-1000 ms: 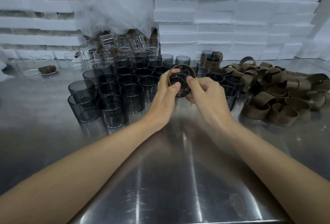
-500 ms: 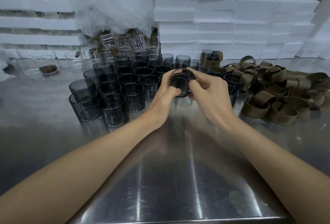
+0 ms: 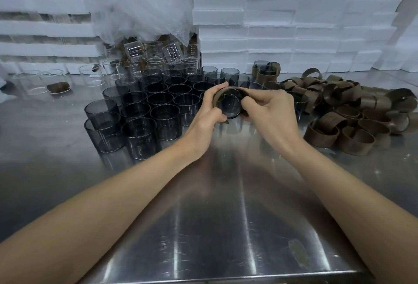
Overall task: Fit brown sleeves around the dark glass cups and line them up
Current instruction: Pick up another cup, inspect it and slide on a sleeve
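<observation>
The job is sitting at an early stage. The left hand (image 3: pixel 207 114) is curling round a dark cup (image 3: pixel 230 106) and holding it up off the counter (image 3: pixel 214 216), tipped so its mouth is facing the camera. The right hand (image 3: pixel 271 111) is pinching the brown sleeve (image 3: pixel 220 95) that is wrapping the cup's wall. The sleeve is lying round the far and left side of the glass, and a short brown end is poking out under the left thumb, so the band is probably not closed or seated square yet. How the right fingertips are gripping behind the cup cannot be made out.

Just behind the hands, at the back of the counter, two or three sleeved cups (image 3: pixel 265 74) are standing close together. That looks like the whole finished row so far, though others may be hiding behind the hands.

To the left, a large block of bare dark cups (image 3: pixel 158 111) is standing upright, packed rim to rim, all waiting for bands. To the right, a heap of loose sleeves (image 3: pixel 352 111) is lying tangled on the steel, well apart from the bare cups.

Clear glasses (image 3: pixel 90 75) are standing further back on the left, in front of stacked white foam slabs (image 3: pixel 294 23).

What is left, by this reckoning: finishing this band, setting the cup beside the finished ones, then working through nearly the whole block.
</observation>
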`<state>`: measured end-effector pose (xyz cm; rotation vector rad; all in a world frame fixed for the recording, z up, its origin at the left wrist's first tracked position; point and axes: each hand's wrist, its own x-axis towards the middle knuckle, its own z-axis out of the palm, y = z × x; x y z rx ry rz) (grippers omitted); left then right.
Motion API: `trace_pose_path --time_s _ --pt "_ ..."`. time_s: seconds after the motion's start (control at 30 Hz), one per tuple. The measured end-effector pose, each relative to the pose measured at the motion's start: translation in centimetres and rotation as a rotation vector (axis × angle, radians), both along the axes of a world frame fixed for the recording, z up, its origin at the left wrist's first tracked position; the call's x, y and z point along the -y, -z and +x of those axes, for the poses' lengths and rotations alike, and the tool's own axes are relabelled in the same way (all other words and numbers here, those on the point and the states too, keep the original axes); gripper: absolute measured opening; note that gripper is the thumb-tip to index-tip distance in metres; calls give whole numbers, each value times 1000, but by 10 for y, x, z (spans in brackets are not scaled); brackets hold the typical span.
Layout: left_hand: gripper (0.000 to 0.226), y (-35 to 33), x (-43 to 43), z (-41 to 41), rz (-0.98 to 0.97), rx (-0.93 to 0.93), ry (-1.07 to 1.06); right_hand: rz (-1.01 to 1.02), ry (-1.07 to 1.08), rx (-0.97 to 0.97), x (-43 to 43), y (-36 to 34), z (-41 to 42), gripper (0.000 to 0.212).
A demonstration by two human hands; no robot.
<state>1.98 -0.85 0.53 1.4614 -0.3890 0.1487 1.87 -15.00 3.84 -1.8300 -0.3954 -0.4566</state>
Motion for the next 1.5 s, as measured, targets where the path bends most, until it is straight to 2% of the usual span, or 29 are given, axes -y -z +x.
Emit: trace_pose_path --time_s 0.13,0.4,0.53,0.7,0.9,0.97,1.1,1.27,1.37,1.5 --pt "78 -4 0 -3 2 2 -32 47 -17 -7 3 -1 2 33" --pt "67 -5 3 -5 -3 77 -90 217 -80 -75 10 0 9 20" --pt "61 0 1 -1 -133 54 -135 242 -171 -211 10 1 14 6" --pt "67 -5 -3 4 -222 -6 -100 505 -522 -507 1 1 9 49" --pt "60 -5 1 5 -236 -152 -46 664 -553 -554 1 0 8 73" --pt "55 -2 1 6 -221 -217 -1 675 -560 -586 3 1 8 68" --pt "49 -3 -1 5 -267 -287 43 721 -583 -672 5 6 11 30" --pt "60 -9 1 -1 -318 -346 47 862 -600 -737 1 10 13 36" --pt "57 -13 1 -3 -370 -392 23 925 -610 -771 0 11 14 40" --pt "55 -13 1 -1 -460 -447 -2 966 -626 -789 -3 13 14 30"
